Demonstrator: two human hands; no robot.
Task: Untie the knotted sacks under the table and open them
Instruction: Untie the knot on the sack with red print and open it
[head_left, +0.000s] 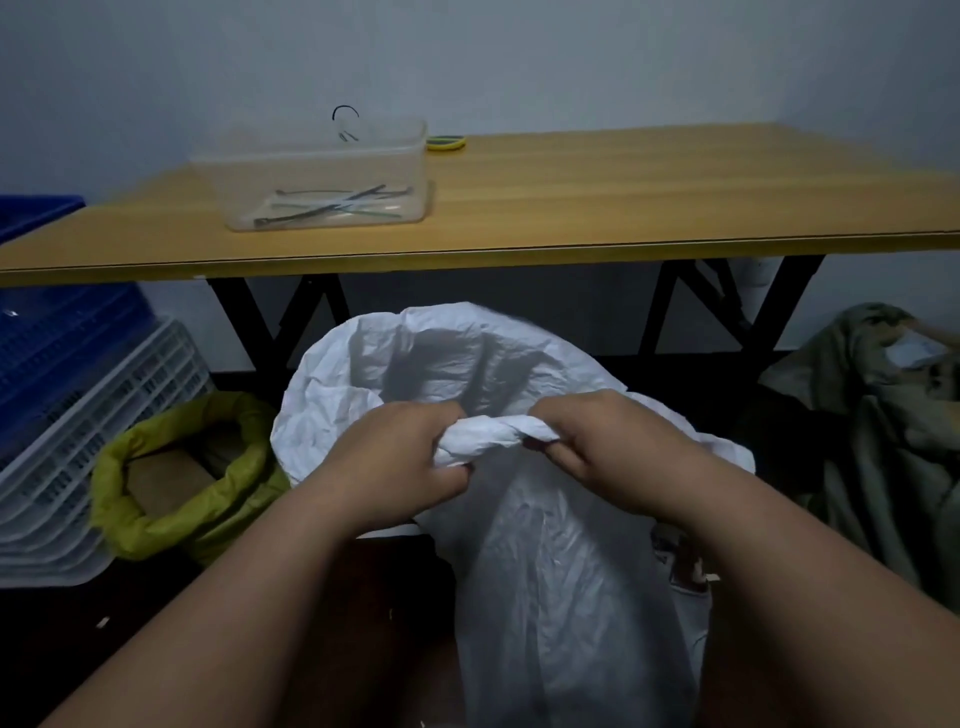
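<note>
Am gripping white sack (545, 571), standing on floor near me, in front of worktop (571, 208). Left hand (410, 452) and right hand (602, 436) both clenching twisted rim roll (493, 436), which is spanning between grips. Judging material thin, soft, light, crinkly, likely slippery. Best hold: bunched rim, not loose wall.

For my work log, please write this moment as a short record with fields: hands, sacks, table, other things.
left hand: grips the rolled near rim of the white sack
right hand: grips the same rolled rim, beside the left
white sack: mouth open, far rim standing up, near rim rolled
yellow-green sack: to the left, open, rim rolled down
olive sack: to the right, crumpled; state unclear
table: carries a clear plastic box with cable ties
crates: blue and white, stacked at left
</note>
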